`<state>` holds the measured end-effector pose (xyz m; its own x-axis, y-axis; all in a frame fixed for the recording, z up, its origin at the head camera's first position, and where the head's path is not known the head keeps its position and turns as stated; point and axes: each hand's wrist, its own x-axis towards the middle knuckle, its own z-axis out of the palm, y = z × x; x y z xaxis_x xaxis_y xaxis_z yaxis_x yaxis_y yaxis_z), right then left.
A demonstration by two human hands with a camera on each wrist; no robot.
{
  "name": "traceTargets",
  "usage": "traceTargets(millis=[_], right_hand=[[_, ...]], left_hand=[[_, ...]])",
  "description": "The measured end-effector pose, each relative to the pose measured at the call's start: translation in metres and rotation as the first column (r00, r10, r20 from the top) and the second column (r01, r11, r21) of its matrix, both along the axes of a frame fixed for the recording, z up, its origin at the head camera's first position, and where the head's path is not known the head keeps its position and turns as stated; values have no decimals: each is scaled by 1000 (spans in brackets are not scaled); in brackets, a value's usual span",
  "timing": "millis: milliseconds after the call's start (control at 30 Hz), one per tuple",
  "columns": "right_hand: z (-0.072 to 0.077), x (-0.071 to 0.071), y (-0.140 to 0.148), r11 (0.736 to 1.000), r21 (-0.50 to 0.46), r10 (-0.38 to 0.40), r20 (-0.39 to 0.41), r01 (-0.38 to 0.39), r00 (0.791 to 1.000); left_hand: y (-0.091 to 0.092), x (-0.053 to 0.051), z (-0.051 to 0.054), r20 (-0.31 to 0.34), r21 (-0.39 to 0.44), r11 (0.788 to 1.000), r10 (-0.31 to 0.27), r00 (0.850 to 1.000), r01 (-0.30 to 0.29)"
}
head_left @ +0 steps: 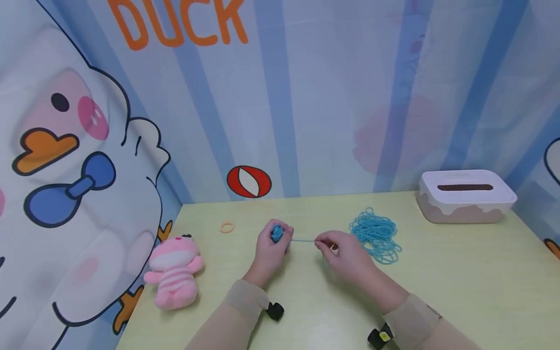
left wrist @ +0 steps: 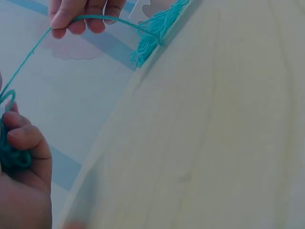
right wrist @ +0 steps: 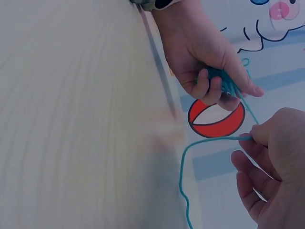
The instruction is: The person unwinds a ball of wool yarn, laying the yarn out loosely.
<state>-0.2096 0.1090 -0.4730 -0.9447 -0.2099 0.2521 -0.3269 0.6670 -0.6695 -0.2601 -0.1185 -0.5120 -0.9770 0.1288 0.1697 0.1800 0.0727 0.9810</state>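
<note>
A small ball of blue yarn sits in my left hand, whose fingers curl round it. From the ball a single strand runs taut to my right hand, which pinches it between thumb and forefinger. Past that pinch, the strand hangs slack in the right wrist view. A loose heap of the same blue yarn lies on the table just beyond my right hand. In the left wrist view the ball is partly cut off by the frame edge.
On the left of the table lies a pink and white striped plush toy. Behind it is a small pale orange ring. A white and beige tissue box stands at the back right. A printed duck curtain borders the table.
</note>
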Motion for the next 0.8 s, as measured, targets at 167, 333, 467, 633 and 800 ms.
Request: traceTargets(millis=[167, 333, 467, 633, 800], right_hand=[[0, 1, 17, 1000, 17, -11, -42, 12, 999], [-3, -1, 37, 1000, 13, -24, -97, 25, 995], [-1, -1, 51, 999, 12, -51, -139, 53, 989], [3, 0, 68, 996, 6, -88, -183, 91, 979], [4, 1, 85, 992, 23, -115, -191, 122, 975]], left_hand=[[-2, 2, 2, 19, 19, 1000, -3, 1000, 3], [1, 2, 5, 34, 166, 983, -88, 996, 81], [2, 1, 5, 73, 178, 978, -122, 990, 108], [2, 0, 3, 26, 90, 992, -87, 996, 84], [1, -1, 2, -3, 71, 996, -57, 998, 57]])
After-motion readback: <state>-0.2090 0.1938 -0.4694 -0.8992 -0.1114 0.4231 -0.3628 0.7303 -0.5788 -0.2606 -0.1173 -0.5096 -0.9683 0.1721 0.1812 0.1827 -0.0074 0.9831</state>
